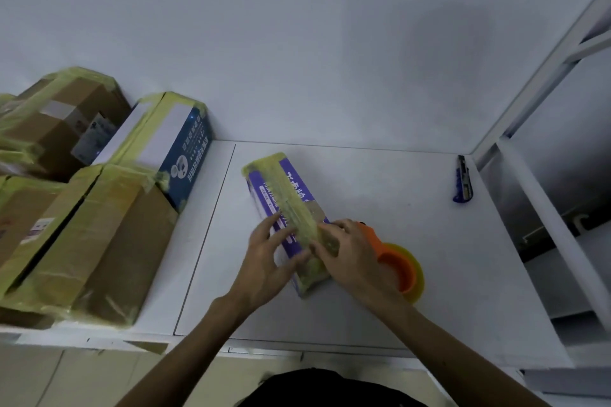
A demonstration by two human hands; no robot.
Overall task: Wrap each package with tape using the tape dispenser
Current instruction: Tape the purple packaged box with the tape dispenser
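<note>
A long purple package (285, 195) with yellowish tape along its top lies slanted on the white table (380, 208). My left hand (267, 258) grips its near end, fingers on the top face and thumb on the side. My right hand (350, 251) holds the orange tape dispenser (398, 263) with its yellow tape roll against the package's near right side. The dispenser's front is hidden by my hand.
Several taped cardboard boxes (99, 241) are stacked at the left, with a blue-and-white taped box (172, 145) behind them. A blue utility knife (463, 180) lies at the far right of the table. A white shelf frame (535, 208) borders the right side.
</note>
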